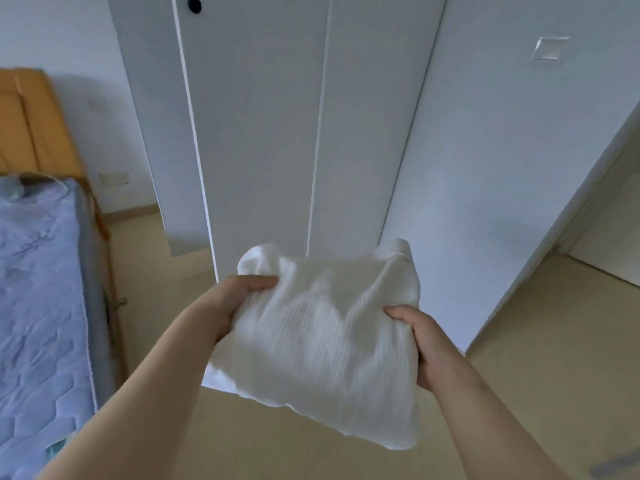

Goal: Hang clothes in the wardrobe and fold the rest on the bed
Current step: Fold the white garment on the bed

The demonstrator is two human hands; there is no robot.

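Our left hand (235, 299) and right hand (426, 344) carry a folded white knit (322, 334) above the floor (540, 393), just before the wardrobe (277, 133). The left grips the knit's left edge, thumb pressed flat on top and fingers hidden under the cloth. The right clamps the right edge the same way, thumb curled over and fingers tucked beneath. The wardrobe's white doors stand closed. The bed (38, 289), with blue quilted mattress, lies at left, well apart from the knit.

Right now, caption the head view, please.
Left hand and right hand hold a folded white garment before the wardrobe, bed at left.
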